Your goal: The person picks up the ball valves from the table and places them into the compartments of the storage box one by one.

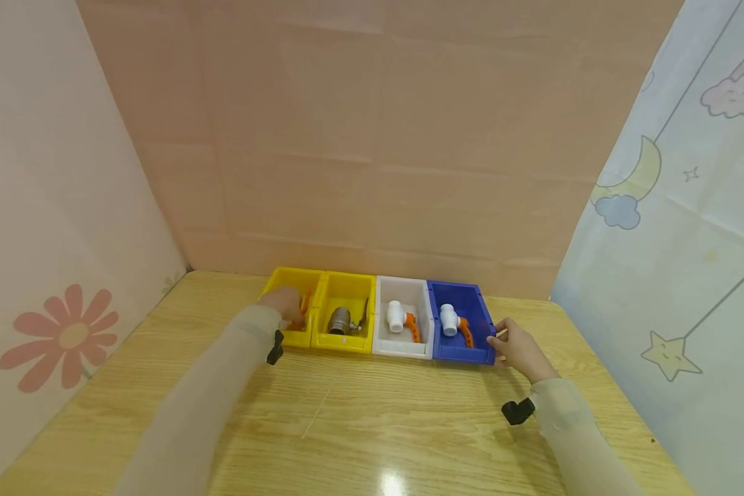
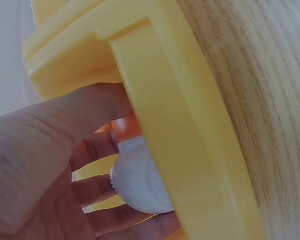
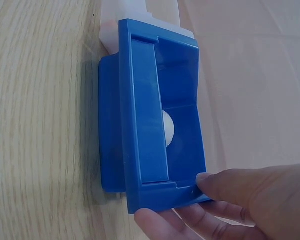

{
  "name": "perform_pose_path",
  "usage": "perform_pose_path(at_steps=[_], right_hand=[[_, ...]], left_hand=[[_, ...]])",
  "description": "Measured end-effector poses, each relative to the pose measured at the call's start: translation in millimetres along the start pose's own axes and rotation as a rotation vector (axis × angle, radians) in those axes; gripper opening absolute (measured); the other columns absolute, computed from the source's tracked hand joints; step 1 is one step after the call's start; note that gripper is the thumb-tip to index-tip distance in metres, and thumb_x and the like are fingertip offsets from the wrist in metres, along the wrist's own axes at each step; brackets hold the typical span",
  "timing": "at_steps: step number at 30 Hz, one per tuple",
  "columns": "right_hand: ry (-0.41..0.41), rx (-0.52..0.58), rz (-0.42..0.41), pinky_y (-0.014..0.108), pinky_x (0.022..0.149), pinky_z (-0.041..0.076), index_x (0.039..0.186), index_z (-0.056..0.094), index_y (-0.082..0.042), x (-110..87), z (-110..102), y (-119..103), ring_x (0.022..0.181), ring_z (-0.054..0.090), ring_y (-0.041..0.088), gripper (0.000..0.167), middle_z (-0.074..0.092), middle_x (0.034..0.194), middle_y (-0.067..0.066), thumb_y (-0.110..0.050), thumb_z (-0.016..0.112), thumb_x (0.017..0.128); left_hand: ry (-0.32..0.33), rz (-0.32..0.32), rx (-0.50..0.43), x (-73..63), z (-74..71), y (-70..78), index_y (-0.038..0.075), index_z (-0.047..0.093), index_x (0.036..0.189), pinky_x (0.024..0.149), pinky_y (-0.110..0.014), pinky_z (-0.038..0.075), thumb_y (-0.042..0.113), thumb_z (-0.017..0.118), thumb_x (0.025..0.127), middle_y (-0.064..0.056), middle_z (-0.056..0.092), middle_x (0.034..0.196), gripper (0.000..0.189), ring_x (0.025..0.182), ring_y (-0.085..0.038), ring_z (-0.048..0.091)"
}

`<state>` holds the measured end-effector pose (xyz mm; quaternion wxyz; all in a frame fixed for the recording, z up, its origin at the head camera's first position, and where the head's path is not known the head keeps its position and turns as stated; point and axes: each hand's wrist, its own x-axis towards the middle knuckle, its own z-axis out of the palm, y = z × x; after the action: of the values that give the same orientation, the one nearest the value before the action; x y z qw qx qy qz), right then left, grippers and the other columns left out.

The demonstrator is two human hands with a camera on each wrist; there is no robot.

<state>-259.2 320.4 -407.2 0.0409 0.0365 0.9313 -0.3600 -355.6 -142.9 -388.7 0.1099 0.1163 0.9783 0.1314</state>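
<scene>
In the head view, my left hand (image 1: 283,303) is down inside the leftmost yellow bin (image 1: 293,277). The left wrist view shows my left hand (image 2: 50,165) with fingers curled round a white ball valve (image 2: 140,177) with an orange handle (image 2: 126,127); the bin's front wall hides my thumb tip and part of the valve. On the other side, my right hand (image 1: 519,348) grips the outer front corner of the blue bin (image 1: 465,355). Its thumb lies on the rim and its fingers lie against the outside. Another white ball valve (image 1: 449,320) with an orange handle lies in that blue bin.
Between those two bins stand a second yellow bin (image 1: 341,343) with a metal valve (image 1: 339,321) and a white bin (image 1: 403,350) with a white ball valve (image 1: 396,317). The row sits on a wooden table (image 1: 372,420) before a pinkish back sheet (image 1: 372,138).
</scene>
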Motion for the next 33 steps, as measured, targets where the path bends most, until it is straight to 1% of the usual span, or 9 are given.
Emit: perform_pose_path(at_steps=[5,9,15,19,24,27,33], right_hand=[[0.001,-0.003,0.0,0.038,0.069,0.058,0.121,0.037,0.007,-0.7,1,1,0.082,0.065,0.024,0.028,0.055,0.109,0.028,-0.009,0.048,0.101],[0.003,-0.008,0.003,0.037,0.068,0.058,0.121,0.037,0.007,-0.6,2,2,0.082,0.065,0.024,0.028,0.055,0.109,0.028,-0.008,0.049,0.1],[0.004,-0.009,0.004,0.037,0.068,0.058,0.12,0.037,0.007,-0.3,2,2,0.082,0.064,0.024,0.028,0.055,0.109,0.028,-0.009,0.049,0.1],[0.005,-0.006,0.005,0.037,0.068,0.058,0.12,0.037,0.007,-0.4,2,2,0.082,0.065,0.024,0.028,0.054,0.109,0.028,-0.009,0.049,0.101],[0.007,-0.008,-0.015,0.038,0.067,0.058,0.121,0.037,0.008,-1.9,2,2,0.08,0.065,0.025,0.029,0.055,0.109,0.029,-0.009,0.049,0.1],[0.008,-0.011,-0.024,0.038,0.067,0.058,0.121,0.037,0.008,-2.6,2,2,0.079,0.065,0.025,0.029,0.055,0.109,0.029,-0.009,0.048,0.101],[0.007,-0.001,-0.013,0.038,0.068,0.058,0.122,0.037,0.007,-1.3,2,2,0.079,0.065,0.023,0.03,0.054,0.111,0.029,-0.009,0.049,0.1]], left_hand=[[0.015,-0.001,0.014,1.6,3.6,-0.8,0.008,0.063,0.072,0.054,-0.028,0.04,0.017,0.076,0.075,-0.002,0.056,0.07,0.015,0.064,-0.018,0.05],[0.008,-0.015,0.016,3.6,5.5,-1.9,0.009,0.063,0.072,0.053,-0.028,0.04,0.017,0.076,0.075,-0.002,0.055,0.069,0.015,0.063,-0.017,0.049],[-0.006,-0.023,0.007,6.2,7.2,-3.2,0.011,0.059,0.067,0.051,-0.027,0.036,0.013,0.073,0.076,0.0,0.048,0.065,0.016,0.06,-0.016,0.045],[-0.015,-0.029,-0.005,7.1,8.0,-3.7,0.011,0.059,0.066,0.052,-0.027,0.036,0.012,0.073,0.077,0.0,0.046,0.064,0.018,0.06,-0.017,0.044],[-0.032,-0.049,-0.018,9.7,9.7,-4.8,0.01,0.061,0.069,0.052,-0.026,0.037,0.014,0.074,0.078,0.0,0.048,0.065,0.016,0.062,-0.016,0.046],[-0.038,-0.06,-0.03,11.3,11.1,-5.5,0.009,0.062,0.072,0.052,-0.026,0.038,0.013,0.073,0.081,0.0,0.048,0.065,0.014,0.062,-0.016,0.047],[-0.035,-0.061,-0.003,14.6,13.5,-7.0,0.009,0.062,0.074,0.053,-0.026,0.038,0.01,0.066,0.084,-0.002,0.05,0.067,0.01,0.063,-0.017,0.048]])
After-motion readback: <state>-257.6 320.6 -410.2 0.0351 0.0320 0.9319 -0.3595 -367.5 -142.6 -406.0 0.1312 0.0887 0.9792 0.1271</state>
